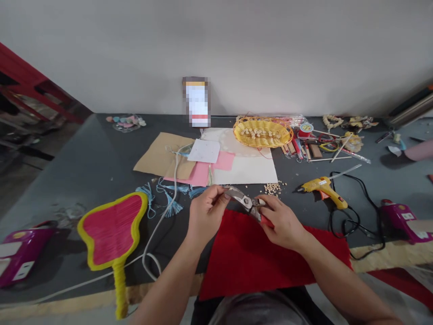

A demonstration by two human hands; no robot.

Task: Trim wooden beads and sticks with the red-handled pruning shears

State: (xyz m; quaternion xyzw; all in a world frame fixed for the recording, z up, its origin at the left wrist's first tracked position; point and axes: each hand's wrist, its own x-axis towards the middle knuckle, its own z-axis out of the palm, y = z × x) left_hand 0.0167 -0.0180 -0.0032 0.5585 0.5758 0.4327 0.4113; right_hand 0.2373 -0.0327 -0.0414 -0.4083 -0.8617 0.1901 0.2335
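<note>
1. Near the front-left corner of the dark surface [98, 167], a yellow-rimmed fan [115, 230] lies with its handle over the front edge, clear of the work.
2. The left hand [204, 212] has thumb and forefinger pinched narrow at the cutter's tip; whether something small sits between them, I cannot tell. Best keep those fingertips out of the blades' line.
3. The metal cutter [246, 201] is aloft near the middle of the front edge, over the far edge of the red cloth [257, 257]; steady wrists should help aim it.
4. The right hand [284, 221] is wrapped round its red-handled end; a slow, even squeeze seems safest.
5. Beyond, small beads [272, 188] lie loose, easily knocked.
6. Rightward, the glue gun [323, 188] deserves elbow room.
</note>
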